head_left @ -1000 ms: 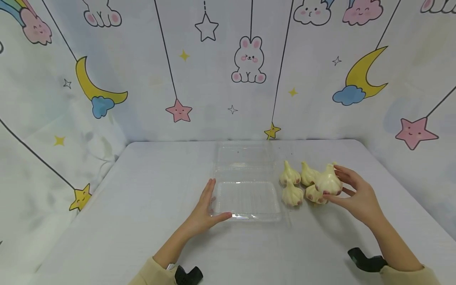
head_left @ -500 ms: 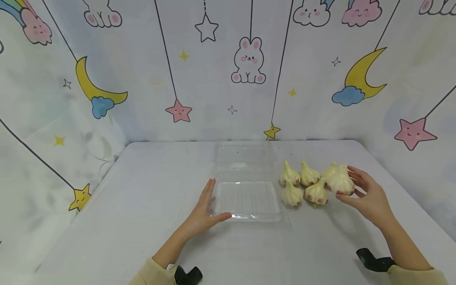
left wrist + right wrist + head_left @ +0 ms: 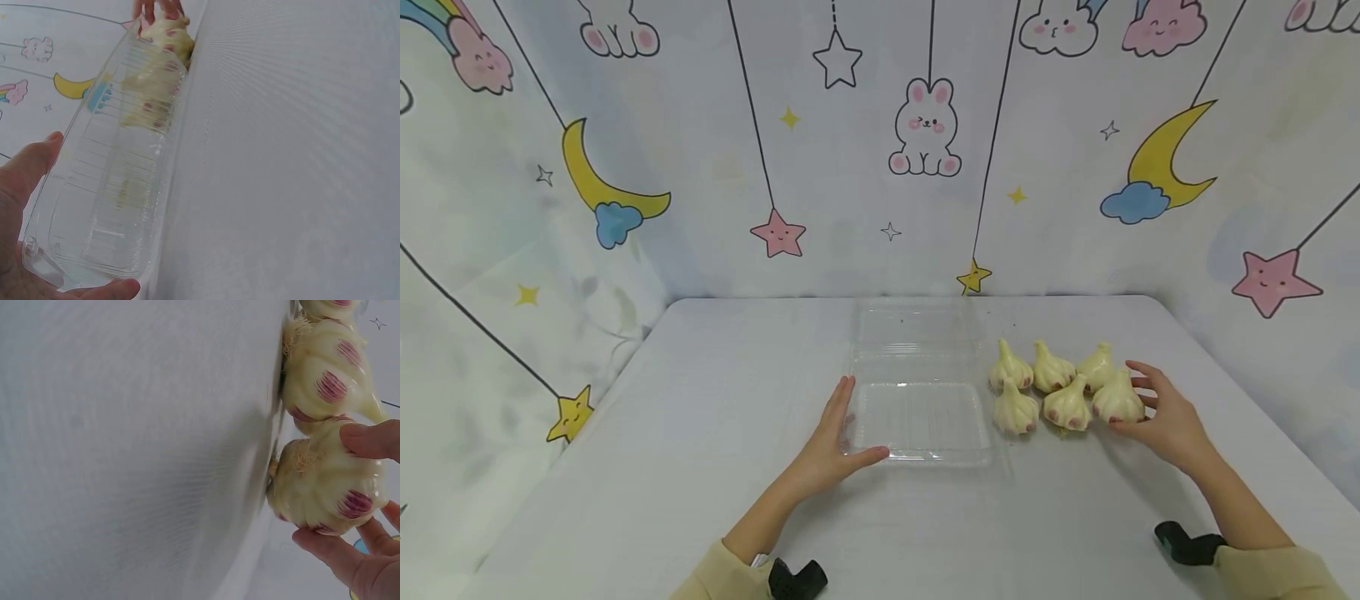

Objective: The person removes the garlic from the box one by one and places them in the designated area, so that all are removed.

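My right hand (image 3: 1174, 427) holds a garlic bulb (image 3: 1117, 398) at the front right end of a group of bulbs. In the right wrist view, thumb and fingertips are around this purple-streaked bulb (image 3: 328, 481), its root side low by the table. Another garlic bulb (image 3: 328, 372) sits right beside it. My left hand (image 3: 826, 450) rests against the left side and near corner of a clear plastic clamshell box (image 3: 917, 457), fingers straight and thumb apart. The left wrist view shows the box wall (image 3: 94, 181) between thumb and fingers, with nothing visible inside.
Other garlic bulbs stand in two rows right of the box, among them a back-left bulb (image 3: 1011, 367) and a front-middle bulb (image 3: 1067, 407). The box's lid (image 3: 913, 325) lies open toward the back. A white table (image 3: 737, 350) meets a cartoon-printed backdrop (image 3: 842, 167).
My right hand has carried the garlic bulb rightward, then lowered it in front of the back-right bulb, beside the front-middle one. The left hand has stayed at the box.
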The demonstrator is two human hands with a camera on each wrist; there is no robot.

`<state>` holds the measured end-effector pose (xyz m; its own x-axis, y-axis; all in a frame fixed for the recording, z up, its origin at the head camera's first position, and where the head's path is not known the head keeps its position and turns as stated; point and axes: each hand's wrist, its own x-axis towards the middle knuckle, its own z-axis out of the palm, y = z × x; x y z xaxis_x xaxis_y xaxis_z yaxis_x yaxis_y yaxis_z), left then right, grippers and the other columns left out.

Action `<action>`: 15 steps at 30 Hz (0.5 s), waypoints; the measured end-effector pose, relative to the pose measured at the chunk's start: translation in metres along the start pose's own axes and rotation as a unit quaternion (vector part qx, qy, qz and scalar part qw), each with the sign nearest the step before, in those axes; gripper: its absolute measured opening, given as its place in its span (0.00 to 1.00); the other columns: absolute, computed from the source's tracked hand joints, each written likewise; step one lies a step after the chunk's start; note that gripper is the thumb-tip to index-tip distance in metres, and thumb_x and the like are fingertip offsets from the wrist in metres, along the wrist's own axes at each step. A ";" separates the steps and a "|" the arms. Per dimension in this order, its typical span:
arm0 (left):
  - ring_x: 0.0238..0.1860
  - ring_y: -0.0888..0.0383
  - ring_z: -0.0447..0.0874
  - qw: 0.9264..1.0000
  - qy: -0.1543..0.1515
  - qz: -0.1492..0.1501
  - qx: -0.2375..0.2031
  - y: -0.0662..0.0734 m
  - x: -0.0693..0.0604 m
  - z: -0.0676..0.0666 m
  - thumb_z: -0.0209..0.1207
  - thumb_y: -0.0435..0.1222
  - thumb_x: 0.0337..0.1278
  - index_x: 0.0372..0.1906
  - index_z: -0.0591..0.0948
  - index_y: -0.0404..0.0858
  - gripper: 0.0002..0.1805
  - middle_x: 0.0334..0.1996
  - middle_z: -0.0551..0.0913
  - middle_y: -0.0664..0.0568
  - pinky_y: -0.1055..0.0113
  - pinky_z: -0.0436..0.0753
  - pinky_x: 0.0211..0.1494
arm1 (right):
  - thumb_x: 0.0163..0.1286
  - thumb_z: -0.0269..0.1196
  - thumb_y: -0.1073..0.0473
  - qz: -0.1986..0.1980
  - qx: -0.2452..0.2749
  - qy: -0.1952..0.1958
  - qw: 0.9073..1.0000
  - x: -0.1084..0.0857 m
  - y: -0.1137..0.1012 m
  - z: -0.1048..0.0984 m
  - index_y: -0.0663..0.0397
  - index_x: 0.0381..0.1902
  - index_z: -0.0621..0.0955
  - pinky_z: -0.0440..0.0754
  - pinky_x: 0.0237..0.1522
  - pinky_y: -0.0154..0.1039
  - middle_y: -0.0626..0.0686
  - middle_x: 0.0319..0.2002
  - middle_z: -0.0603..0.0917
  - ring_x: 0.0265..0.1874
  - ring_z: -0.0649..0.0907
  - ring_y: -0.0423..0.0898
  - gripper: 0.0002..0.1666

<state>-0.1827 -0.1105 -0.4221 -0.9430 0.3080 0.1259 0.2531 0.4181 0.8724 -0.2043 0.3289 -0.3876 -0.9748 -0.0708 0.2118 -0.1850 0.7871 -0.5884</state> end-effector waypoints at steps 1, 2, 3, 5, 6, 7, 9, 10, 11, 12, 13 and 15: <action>0.68 0.42 0.49 1.000 -0.001 -0.001 0.000 0.000 0.000 0.000 0.68 0.42 0.45 0.72 0.39 0.46 0.57 0.72 0.34 0.47 0.48 0.64 0.62 | 0.45 0.72 0.66 0.003 -0.003 -0.006 1.000 0.001 0.001 0.001 0.68 0.66 0.54 0.73 0.41 0.66 0.76 0.52 0.65 0.47 0.69 0.76 0.54; 0.68 0.42 0.48 1.000 -0.001 -0.001 0.000 0.000 0.000 0.000 0.68 0.41 0.45 0.72 0.39 0.45 0.57 0.72 0.34 0.46 0.47 0.64 0.62 | 0.45 0.72 0.66 0.006 -0.005 -0.010 1.000 0.001 0.001 0.002 0.69 0.66 0.54 0.73 0.41 0.66 0.76 0.52 0.65 0.47 0.69 0.76 0.54; 0.68 0.41 0.48 1.000 0.000 -0.002 -0.001 -0.001 0.001 0.000 0.68 0.39 0.45 0.72 0.39 0.44 0.57 0.72 0.34 0.46 0.47 0.65 0.61 | 0.46 0.71 0.66 0.009 -0.006 -0.016 1.000 0.002 0.001 0.003 0.69 0.65 0.54 0.73 0.41 0.66 0.76 0.52 0.64 0.47 0.69 0.76 0.54; 0.68 0.40 0.48 1.000 0.000 -0.002 -0.006 -0.001 0.000 0.001 0.68 0.37 0.45 0.72 0.39 0.42 0.57 0.71 0.34 0.44 0.46 0.65 0.60 | 0.46 0.71 0.66 0.010 -0.008 -0.022 1.000 0.003 0.002 0.004 0.69 0.65 0.54 0.72 0.41 0.67 0.77 0.52 0.64 0.47 0.69 0.76 0.53; 0.68 0.40 0.48 1.000 0.001 -0.002 -0.007 -0.001 0.001 0.001 0.68 0.36 0.45 0.72 0.39 0.41 0.57 0.71 0.34 0.43 0.45 0.65 0.60 | 0.46 0.71 0.67 0.011 -0.010 -0.024 1.000 0.004 0.003 0.005 0.69 0.65 0.54 0.72 0.41 0.67 0.77 0.52 0.64 0.47 0.69 0.76 0.53; 0.68 0.39 0.48 1.000 0.001 -0.002 -0.009 -0.001 0.001 0.001 0.68 0.35 0.45 0.72 0.39 0.40 0.57 0.71 0.34 0.43 0.45 0.65 0.60 | 0.46 0.71 0.67 0.011 -0.011 -0.028 0.999 0.005 0.003 0.005 0.69 0.65 0.54 0.71 0.41 0.67 0.78 0.51 0.64 0.47 0.68 0.77 0.54; 0.68 0.40 0.48 1.000 0.000 -0.002 -0.008 0.000 0.001 0.001 0.68 0.36 0.45 0.72 0.39 0.42 0.57 0.71 0.34 0.44 0.46 0.65 0.61 | 0.45 0.71 0.66 0.014 -0.016 -0.033 0.999 0.006 0.005 0.005 0.70 0.65 0.53 0.71 0.41 0.67 0.78 0.51 0.64 0.47 0.68 0.77 0.54; 0.68 0.41 0.48 1.000 -0.001 -0.003 -0.006 0.001 0.001 0.001 0.68 0.37 0.46 0.72 0.39 0.42 0.57 0.71 0.34 0.45 0.46 0.65 0.61 | 0.45 0.72 0.66 0.016 -0.018 -0.037 0.999 0.006 0.005 0.005 0.70 0.66 0.53 0.71 0.42 0.67 0.78 0.51 0.64 0.47 0.68 0.77 0.55; 0.68 0.41 0.48 1.000 -0.003 -0.002 -0.003 0.001 0.001 0.001 0.68 0.38 0.46 0.72 0.39 0.43 0.57 0.71 0.34 0.45 0.47 0.65 0.61 | 0.45 0.72 0.66 0.017 -0.020 -0.039 0.999 0.006 0.006 0.004 0.70 0.66 0.53 0.70 0.42 0.67 0.79 0.51 0.64 0.47 0.68 0.78 0.55; 0.68 0.41 0.48 1.000 -0.003 -0.002 0.001 0.002 0.001 0.001 0.68 0.40 0.46 0.72 0.39 0.44 0.57 0.72 0.34 0.45 0.47 0.65 0.61 | 0.45 0.72 0.66 0.018 -0.022 -0.042 0.999 0.006 0.007 0.004 0.70 0.66 0.53 0.70 0.42 0.67 0.79 0.50 0.64 0.47 0.68 0.78 0.55; 0.68 0.42 0.48 1.000 -0.004 -0.001 0.005 0.002 0.001 0.001 0.67 0.41 0.46 0.72 0.39 0.45 0.57 0.72 0.35 0.46 0.48 0.65 0.61 | 0.45 0.72 0.66 0.019 -0.022 -0.044 0.999 0.006 0.008 0.004 0.70 0.66 0.53 0.70 0.42 0.67 0.79 0.50 0.64 0.47 0.68 0.78 0.56; 0.68 0.42 0.49 1.000 -0.005 0.003 0.010 0.003 0.001 0.001 0.67 0.43 0.46 0.72 0.39 0.45 0.57 0.72 0.35 0.46 0.48 0.65 0.61 | 0.44 0.73 0.65 0.017 -0.026 -0.040 0.999 0.006 0.009 0.003 0.71 0.65 0.54 0.71 0.42 0.67 0.79 0.50 0.65 0.47 0.69 0.78 0.55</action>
<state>-0.1829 -0.1081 -0.4193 -0.9397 0.3180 0.1258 0.2622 0.4335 0.8622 -0.2116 0.3331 -0.3941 -0.9877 -0.0903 0.1278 -0.1465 0.8205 -0.5526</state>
